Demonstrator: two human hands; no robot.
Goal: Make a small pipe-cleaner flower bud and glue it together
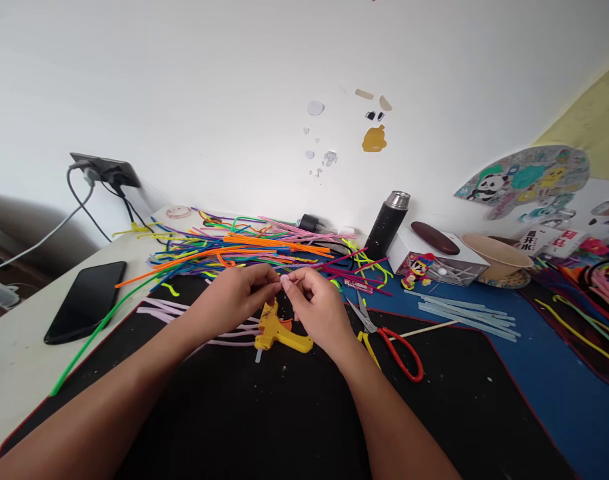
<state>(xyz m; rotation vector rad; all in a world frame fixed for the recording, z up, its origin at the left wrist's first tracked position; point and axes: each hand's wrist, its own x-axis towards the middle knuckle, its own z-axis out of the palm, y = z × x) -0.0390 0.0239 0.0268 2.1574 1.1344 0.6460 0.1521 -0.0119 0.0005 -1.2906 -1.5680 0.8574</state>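
My left hand [242, 297] and my right hand [315, 303] meet above the black mat [294, 413], fingertips almost touching. Both are closed in a pinch around a small pale lilac piece [283, 279], mostly covered by the fingers, so its kind does not show. Just below them a yellow hot glue gun [277, 332] lies on its side, a clear glue stick poking out of its back end. Pale lilac pipe cleaners [159, 310] run under my left forearm and wrist. Right of my right hand lie scissors [402, 357] with red handles, blades slightly apart.
A pile of colourful pipe cleaners [264, 247] spreads along the wall. A black phone [87, 300] lies at left. To the right are a black thermos [388, 223], a tissue box [434, 257], a small figure [417, 270], glue sticks [467, 315] and a bowl [499, 257].
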